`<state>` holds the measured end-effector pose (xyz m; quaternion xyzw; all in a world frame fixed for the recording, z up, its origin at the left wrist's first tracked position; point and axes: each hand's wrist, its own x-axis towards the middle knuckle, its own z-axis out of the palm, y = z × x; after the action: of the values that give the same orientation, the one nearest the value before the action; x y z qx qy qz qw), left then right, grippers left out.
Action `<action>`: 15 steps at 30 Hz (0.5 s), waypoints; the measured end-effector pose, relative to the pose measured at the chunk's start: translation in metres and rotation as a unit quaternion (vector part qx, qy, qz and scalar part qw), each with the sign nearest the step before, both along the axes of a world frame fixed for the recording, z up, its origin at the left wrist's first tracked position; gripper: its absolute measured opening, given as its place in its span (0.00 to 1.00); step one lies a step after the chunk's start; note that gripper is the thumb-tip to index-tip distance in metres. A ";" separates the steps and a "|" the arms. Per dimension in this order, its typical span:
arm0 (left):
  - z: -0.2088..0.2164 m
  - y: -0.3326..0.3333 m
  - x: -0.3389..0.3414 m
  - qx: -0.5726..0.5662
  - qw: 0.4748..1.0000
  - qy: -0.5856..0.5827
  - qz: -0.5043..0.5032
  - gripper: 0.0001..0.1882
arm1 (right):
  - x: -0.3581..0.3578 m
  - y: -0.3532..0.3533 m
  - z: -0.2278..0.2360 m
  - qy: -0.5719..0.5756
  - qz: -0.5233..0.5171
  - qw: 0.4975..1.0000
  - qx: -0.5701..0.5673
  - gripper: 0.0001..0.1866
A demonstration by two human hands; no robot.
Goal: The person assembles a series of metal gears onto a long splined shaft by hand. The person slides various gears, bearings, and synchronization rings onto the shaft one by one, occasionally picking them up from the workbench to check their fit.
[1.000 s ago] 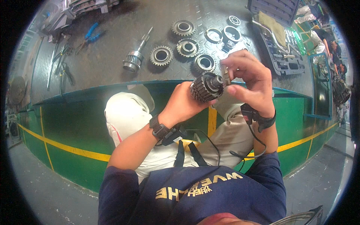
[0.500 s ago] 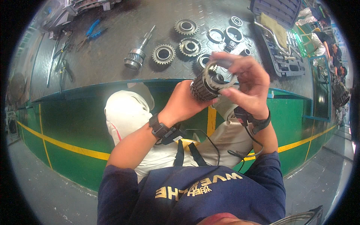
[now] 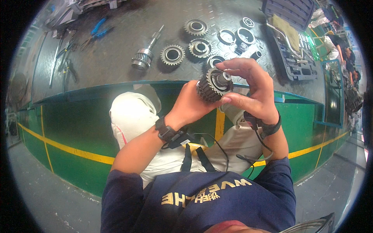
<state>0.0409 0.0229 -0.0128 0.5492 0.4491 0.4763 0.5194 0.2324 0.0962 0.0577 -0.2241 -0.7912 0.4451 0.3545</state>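
A dark toothed gear assembly (image 3: 206, 91) with a short shaft end sticking up is gripped in my left hand (image 3: 191, 103), just in front of the bench edge. Its fingers wrap round the lower side and are partly hidden. Around the upper end of the assembly lies a toothed metal ring (image 3: 214, 79). My right hand (image 3: 256, 86) spans this ring, thumb at the near side and fingertips at the far side. Just behind, on the bench, another ring-shaped part (image 3: 215, 61) is partly covered by my right hand.
On the metal bench (image 3: 116, 46) lie a geared shaft (image 3: 143, 58), several gears (image 3: 172, 55), metal rings (image 3: 245, 36) and a bearing (image 3: 248, 22). Blue-handled pliers (image 3: 98, 29) are at the left. An open tool case (image 3: 289, 58) with a yellowish cloth (image 3: 285, 33) stands right. A cable (image 3: 248, 158) hangs by my right wrist.
The toothed ring, tilted and held off the assembly's end before, now sits round it. My right hand has moved slightly left and down with it; my left hand keeps its hold.
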 end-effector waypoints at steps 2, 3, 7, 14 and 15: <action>-0.008 -0.001 0.001 0.020 1.000 -0.007 0.015 0.18 | -0.008 -0.001 -0.003 0.016 -0.007 0.999 -0.040 0.34; -0.008 -0.003 -0.002 0.030 0.999 0.001 0.017 0.19 | -0.012 0.001 -0.006 0.020 0.001 0.999 -0.038 0.34; -0.004 -0.008 -0.009 0.063 0.996 0.065 0.006 0.18 | -0.011 0.022 -0.012 0.088 -0.030 0.960 -0.264 0.32; 0.001 -0.037 -0.036 0.071 0.996 -0.025 0.057 0.18 | -0.128 0.041 0.043 -0.239 0.004 0.943 -0.229 0.33; 0.001 -0.040 -0.042 0.083 0.994 -0.015 0.069 0.19 | -0.152 0.049 0.042 -0.282 -0.007 0.941 -0.187 0.34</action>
<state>-0.0006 -0.0172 -0.0116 0.5509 0.4370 0.5553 0.4442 0.0804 0.1456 0.0996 -0.4083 -0.7598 0.5009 0.0717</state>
